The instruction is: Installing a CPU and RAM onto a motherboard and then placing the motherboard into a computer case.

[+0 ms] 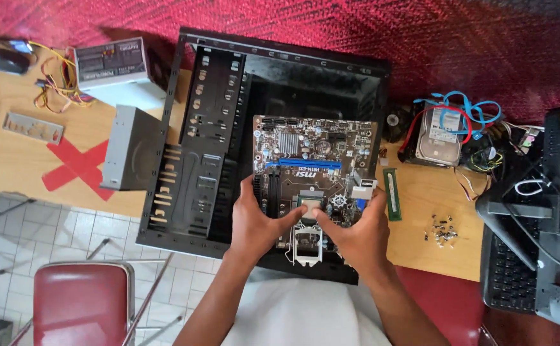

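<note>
Processor chip (pixel 309 206) is pinched between fingertips of left hand (pixel 262 225) and right hand (pixel 355 238) above the motherboard (pixel 315 168) socket, inside the open case (pixel 190 147) on the bench (pixel 427 205). Socket pins could be bent if it is dropped or tilted.

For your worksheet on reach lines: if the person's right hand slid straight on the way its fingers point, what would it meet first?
The right hand points up and left across the motherboard. It would first meet the small square processor chip, which its fingertips already touch, and just past that the left hand. Depth is hard to judge.
</note>
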